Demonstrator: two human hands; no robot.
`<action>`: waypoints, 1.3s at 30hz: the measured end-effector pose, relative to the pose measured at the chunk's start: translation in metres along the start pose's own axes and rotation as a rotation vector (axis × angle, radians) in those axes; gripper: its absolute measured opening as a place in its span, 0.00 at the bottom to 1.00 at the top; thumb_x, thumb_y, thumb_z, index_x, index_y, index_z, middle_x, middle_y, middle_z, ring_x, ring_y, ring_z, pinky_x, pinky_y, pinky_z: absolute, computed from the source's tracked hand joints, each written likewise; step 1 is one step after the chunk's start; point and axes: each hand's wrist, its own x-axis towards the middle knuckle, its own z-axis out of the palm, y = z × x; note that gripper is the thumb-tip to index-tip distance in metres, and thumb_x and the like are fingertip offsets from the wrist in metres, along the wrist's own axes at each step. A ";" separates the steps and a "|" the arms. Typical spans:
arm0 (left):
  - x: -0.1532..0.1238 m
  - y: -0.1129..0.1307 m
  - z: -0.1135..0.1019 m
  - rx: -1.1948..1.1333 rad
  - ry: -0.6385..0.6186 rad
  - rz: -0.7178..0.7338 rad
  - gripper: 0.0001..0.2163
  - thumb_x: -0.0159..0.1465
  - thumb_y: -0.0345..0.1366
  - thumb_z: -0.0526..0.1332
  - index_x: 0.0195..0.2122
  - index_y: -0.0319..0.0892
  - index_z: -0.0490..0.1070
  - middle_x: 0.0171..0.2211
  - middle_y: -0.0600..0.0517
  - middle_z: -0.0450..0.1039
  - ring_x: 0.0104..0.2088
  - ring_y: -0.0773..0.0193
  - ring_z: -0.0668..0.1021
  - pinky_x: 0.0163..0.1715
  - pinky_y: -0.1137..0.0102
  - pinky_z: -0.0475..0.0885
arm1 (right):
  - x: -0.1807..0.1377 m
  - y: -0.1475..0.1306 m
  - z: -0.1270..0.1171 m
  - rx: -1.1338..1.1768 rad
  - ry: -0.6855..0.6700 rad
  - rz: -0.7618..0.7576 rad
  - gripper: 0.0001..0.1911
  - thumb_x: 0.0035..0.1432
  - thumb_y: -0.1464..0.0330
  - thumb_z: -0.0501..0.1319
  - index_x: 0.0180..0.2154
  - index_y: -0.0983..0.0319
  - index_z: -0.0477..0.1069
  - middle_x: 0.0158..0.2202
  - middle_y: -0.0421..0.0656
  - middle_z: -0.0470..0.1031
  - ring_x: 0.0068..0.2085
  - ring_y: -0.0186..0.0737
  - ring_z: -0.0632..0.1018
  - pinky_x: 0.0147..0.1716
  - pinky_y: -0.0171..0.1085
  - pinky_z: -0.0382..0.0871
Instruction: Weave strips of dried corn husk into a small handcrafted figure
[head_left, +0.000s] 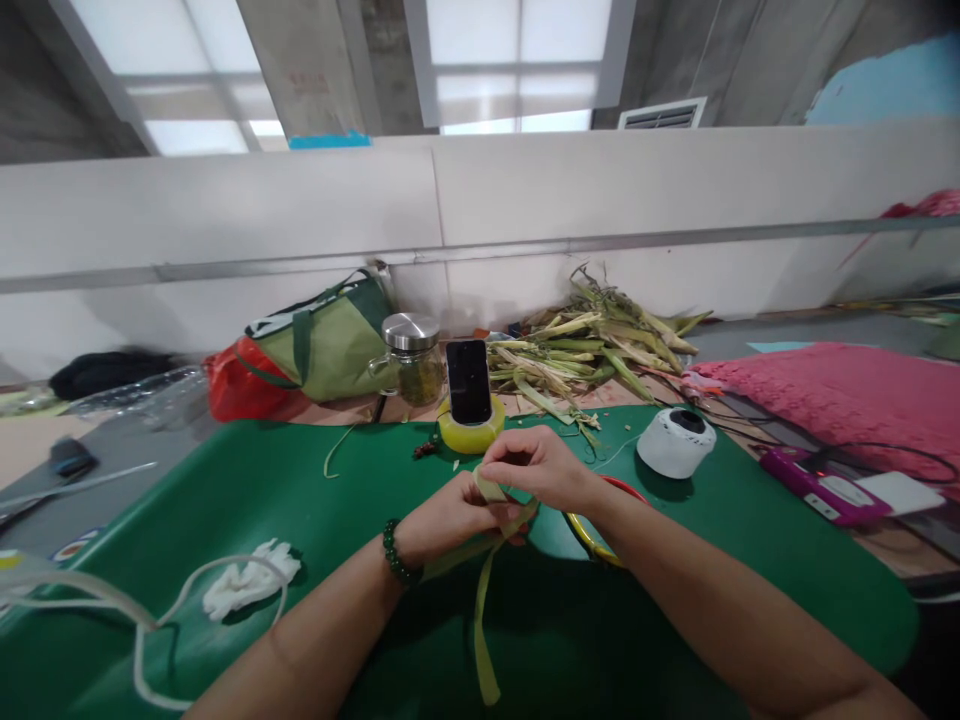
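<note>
Near the middle of the green mat, my left hand (pixel 448 518) is closed on a pale green leaf strip (pixel 484 630). One end of the strip hangs down toward me, and another length runs back under my left wrist. My right hand (pixel 546 468) pinches a folded part of the strip just above the left fingers. The two hands nearly touch, and the fold between them is partly hidden by fingers. Partly behind my right forearm lies a yellow and red ring-shaped object (pixel 589 540).
Behind the hands, a phone (pixel 469 382) leans upright on a yellow roll (pixel 471 432). A glass jug (pixel 416 370), a green bag (pixel 337 345) and a leaf pile (pixel 600 335) stand along the wall. A white roll (pixel 675 443) sits right; crumpled tissue (pixel 251 580) and a white cable (pixel 139 640) lie left.
</note>
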 end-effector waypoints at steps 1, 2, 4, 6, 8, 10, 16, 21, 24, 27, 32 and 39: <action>0.000 -0.001 0.000 0.003 -0.010 0.010 0.11 0.50 0.39 0.69 0.27 0.36 0.73 0.26 0.51 0.72 0.27 0.65 0.75 0.31 0.68 0.73 | -0.001 -0.001 0.000 -0.009 0.007 -0.015 0.08 0.49 0.67 0.61 0.23 0.65 0.73 0.22 0.40 0.71 0.24 0.31 0.69 0.23 0.30 0.62; 0.000 -0.003 0.000 0.004 -0.021 0.017 0.12 0.50 0.40 0.69 0.28 0.36 0.73 0.26 0.50 0.72 0.28 0.64 0.76 0.32 0.68 0.73 | -0.002 -0.002 0.000 -0.023 0.016 -0.034 0.08 0.49 0.67 0.61 0.23 0.64 0.73 0.22 0.40 0.71 0.24 0.31 0.69 0.23 0.30 0.62; 0.000 -0.006 0.000 0.008 -0.034 0.009 0.13 0.50 0.42 0.69 0.29 0.37 0.74 0.27 0.50 0.73 0.29 0.63 0.76 0.34 0.66 0.74 | -0.003 -0.003 -0.001 -0.053 0.047 -0.068 0.08 0.50 0.66 0.61 0.23 0.64 0.72 0.23 0.40 0.71 0.24 0.31 0.69 0.23 0.30 0.62; -0.001 -0.008 -0.001 0.022 -0.038 -0.020 0.14 0.49 0.43 0.70 0.29 0.37 0.75 0.27 0.49 0.75 0.29 0.62 0.77 0.34 0.66 0.74 | -0.004 -0.003 -0.001 -0.077 0.080 -0.093 0.08 0.50 0.66 0.61 0.23 0.63 0.72 0.23 0.40 0.71 0.25 0.31 0.69 0.24 0.30 0.62; -0.001 -0.010 -0.001 0.038 -0.038 -0.042 0.15 0.49 0.44 0.70 0.30 0.37 0.76 0.27 0.48 0.76 0.29 0.62 0.78 0.35 0.66 0.74 | -0.004 -0.002 -0.001 -0.085 0.108 -0.107 0.09 0.51 0.66 0.61 0.23 0.63 0.71 0.23 0.40 0.71 0.25 0.31 0.69 0.24 0.31 0.63; -0.001 -0.009 -0.001 0.035 -0.022 -0.047 0.16 0.48 0.45 0.70 0.29 0.36 0.77 0.26 0.48 0.76 0.28 0.62 0.78 0.35 0.66 0.74 | -0.002 -0.001 -0.001 -0.068 0.104 -0.096 0.09 0.51 0.65 0.61 0.23 0.63 0.71 0.23 0.40 0.71 0.25 0.31 0.69 0.24 0.31 0.63; 0.003 0.002 -0.008 -0.110 0.217 -0.155 0.20 0.46 0.47 0.71 0.31 0.34 0.79 0.23 0.48 0.76 0.23 0.68 0.76 0.25 0.74 0.70 | 0.003 0.001 -0.013 -0.198 0.295 -0.131 0.10 0.57 0.63 0.56 0.36 0.62 0.71 0.31 0.42 0.72 0.30 0.35 0.71 0.30 0.34 0.66; 0.005 0.009 -0.014 -0.210 0.455 -0.075 0.17 0.49 0.46 0.70 0.30 0.35 0.79 0.24 0.49 0.75 0.21 0.73 0.71 0.19 0.79 0.64 | -0.006 -0.001 -0.023 -0.514 0.557 -0.386 0.21 0.60 0.59 0.53 0.18 0.60 0.62 0.19 0.41 0.63 0.25 0.36 0.65 0.29 0.36 0.60; 0.005 0.010 -0.016 -0.281 0.543 -0.006 0.18 0.47 0.46 0.71 0.31 0.35 0.79 0.19 0.54 0.70 0.17 0.76 0.65 0.16 0.79 0.60 | -0.007 0.002 -0.015 -0.596 0.249 -0.218 0.26 0.60 0.56 0.53 0.14 0.61 0.60 0.14 0.39 0.60 0.20 0.33 0.62 0.23 0.34 0.54; 0.005 0.009 -0.016 -0.356 0.590 0.025 0.17 0.45 0.44 0.72 0.31 0.35 0.78 0.18 0.56 0.68 0.18 0.76 0.67 0.17 0.80 0.61 | 0.000 0.011 -0.003 -0.539 0.082 0.007 0.25 0.61 0.55 0.51 0.17 0.61 0.64 0.15 0.38 0.64 0.19 0.32 0.63 0.21 0.32 0.52; 0.004 0.008 -0.014 -0.376 0.479 -0.023 0.14 0.49 0.42 0.71 0.26 0.34 0.75 0.23 0.52 0.72 0.20 0.75 0.71 0.20 0.79 0.65 | 0.009 0.022 -0.001 -0.404 0.228 0.011 0.21 0.60 0.58 0.54 0.18 0.61 0.60 0.16 0.37 0.64 0.20 0.32 0.65 0.22 0.32 0.55; 0.009 0.004 -0.014 -0.391 0.603 0.080 0.15 0.48 0.44 0.70 0.27 0.35 0.75 0.15 0.59 0.63 0.17 0.76 0.63 0.17 0.78 0.58 | -0.002 0.016 0.014 -0.463 0.065 0.069 0.25 0.53 0.53 0.59 0.14 0.63 0.63 0.13 0.36 0.58 0.18 0.29 0.59 0.19 0.33 0.47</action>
